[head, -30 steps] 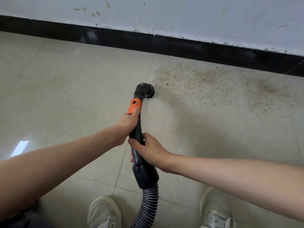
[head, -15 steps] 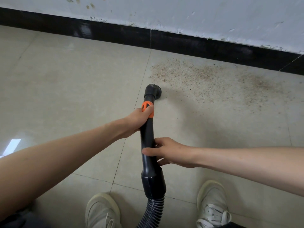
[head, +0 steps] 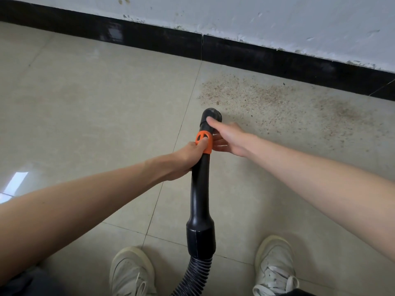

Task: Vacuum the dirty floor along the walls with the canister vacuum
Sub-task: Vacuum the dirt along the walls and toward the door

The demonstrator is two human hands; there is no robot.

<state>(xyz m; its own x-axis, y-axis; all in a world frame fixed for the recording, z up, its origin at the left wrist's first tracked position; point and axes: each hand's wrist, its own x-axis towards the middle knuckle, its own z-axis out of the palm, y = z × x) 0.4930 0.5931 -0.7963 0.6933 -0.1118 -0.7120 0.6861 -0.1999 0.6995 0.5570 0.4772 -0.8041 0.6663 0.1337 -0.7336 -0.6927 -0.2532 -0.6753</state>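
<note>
The vacuum's black wand (head: 199,189) points away from me toward the wall, and its nozzle end (head: 213,114) is at the near left edge of a patch of brown grit (head: 277,107) on the beige tiles. My left hand (head: 188,157) grips the wand just below the orange collar (head: 205,146), thumb on the collar. My right hand (head: 233,137) reaches in from the right with straight fingers. Its thumb lies on the tube just behind the nozzle, and its fingers touch the side by the collar. The ribbed hose (head: 196,272) runs down between my feet. The canister is out of view.
A black baseboard (head: 277,60) under a scuffed white wall (head: 277,22) runs diagonally across the top. The grit spreads right along it. My two white shoes (head: 130,272) (head: 273,265) stand at the bottom edge. A bright reflection (head: 17,180) lies at the left.
My right hand let go of the lower wand and moved forward to the nozzle end. My left hand kept its grip near the orange collar, and the wand shifted slightly right toward the grit.
</note>
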